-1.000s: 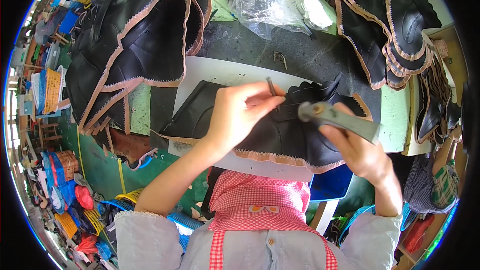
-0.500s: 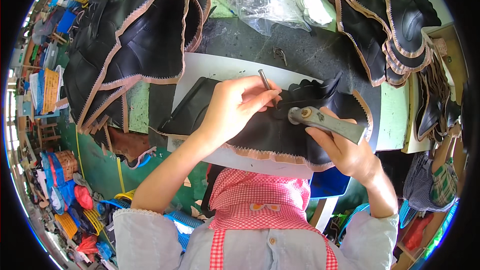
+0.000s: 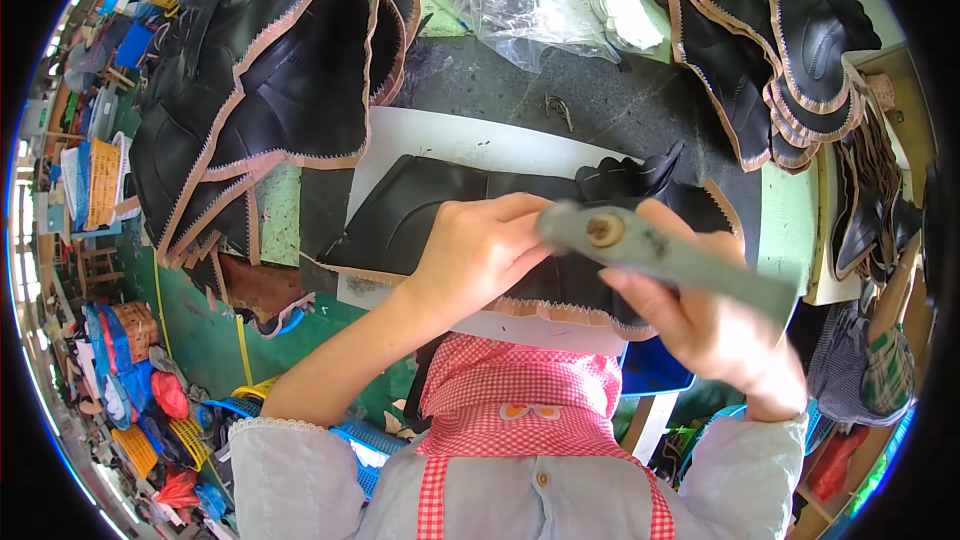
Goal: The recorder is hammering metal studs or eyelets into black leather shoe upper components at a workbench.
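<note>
A black leather shoe upper (image 3: 420,215) with a tan zigzag-stitched edge lies spread on a white board (image 3: 400,135). My left hand (image 3: 485,245) rests over its middle, fingers pinched together. The slim metal punch it held a moment ago is hidden behind the hammer head now. In my right hand (image 3: 715,325) is a hammer (image 3: 680,260), wrapped by the fingers and raised close to the camera, slightly blurred. Its round face hangs over my left fingertips; whether they touch cannot be made out.
Stacks of black leather pieces (image 3: 300,90) lie at the left, with more leather pieces (image 3: 815,50) at the far right. A clear plastic bag (image 3: 530,10) sits at the back, and a small metal item (image 3: 558,112) lies on the dark mat (image 3: 450,70). Below the table is a blue bin (image 3: 660,368).
My right hand has lifted the hammer up toward the camera and slightly right. My left hand has shifted a little nearer to me along the leather, and the punch has gone out of sight.
</note>
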{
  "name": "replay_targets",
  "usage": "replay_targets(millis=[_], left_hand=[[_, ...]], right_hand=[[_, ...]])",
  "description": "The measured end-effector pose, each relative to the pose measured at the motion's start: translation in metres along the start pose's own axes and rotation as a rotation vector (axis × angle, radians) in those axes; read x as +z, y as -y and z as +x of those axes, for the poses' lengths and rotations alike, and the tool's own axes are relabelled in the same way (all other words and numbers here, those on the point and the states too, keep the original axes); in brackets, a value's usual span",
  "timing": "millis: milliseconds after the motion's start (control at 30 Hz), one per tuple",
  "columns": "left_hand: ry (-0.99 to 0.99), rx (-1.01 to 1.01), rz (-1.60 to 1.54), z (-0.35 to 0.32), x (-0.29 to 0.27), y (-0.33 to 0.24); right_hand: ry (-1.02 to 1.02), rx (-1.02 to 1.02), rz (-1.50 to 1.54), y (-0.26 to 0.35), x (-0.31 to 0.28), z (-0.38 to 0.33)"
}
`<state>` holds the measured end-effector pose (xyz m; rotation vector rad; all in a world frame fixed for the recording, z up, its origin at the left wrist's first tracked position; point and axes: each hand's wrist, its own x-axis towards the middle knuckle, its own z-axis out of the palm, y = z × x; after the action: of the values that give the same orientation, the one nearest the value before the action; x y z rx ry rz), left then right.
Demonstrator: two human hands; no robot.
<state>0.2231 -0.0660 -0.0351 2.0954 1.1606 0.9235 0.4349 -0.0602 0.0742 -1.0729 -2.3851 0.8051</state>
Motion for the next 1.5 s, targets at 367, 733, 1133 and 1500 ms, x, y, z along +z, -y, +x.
replay_targets(millis=[367, 733, 1133, 1500], left_hand=[[-0.153, -0.356, -0.356, 0.017, -0.011, 0.012], [0.030, 0.126, 0.461, 0.028, -0.040, 0.012], [-0.576, -0.345, 0.962, -0.069, -0.430, 0.153], [-0.712, -0.344, 1.175, -0.073, -0.364, 0.185]], right_hand=[[0.077, 0.252, 0.165, -0.041, 0.033, -0.039], [-0.049, 0.275, 0.299, -0.045, 0.029, -0.044], [-0.629, 0.239, -0.723, -0.174, -0.133, 0.056], [-0.666, 0.633, -1.191, -0.292, -0.259, 0.092]])
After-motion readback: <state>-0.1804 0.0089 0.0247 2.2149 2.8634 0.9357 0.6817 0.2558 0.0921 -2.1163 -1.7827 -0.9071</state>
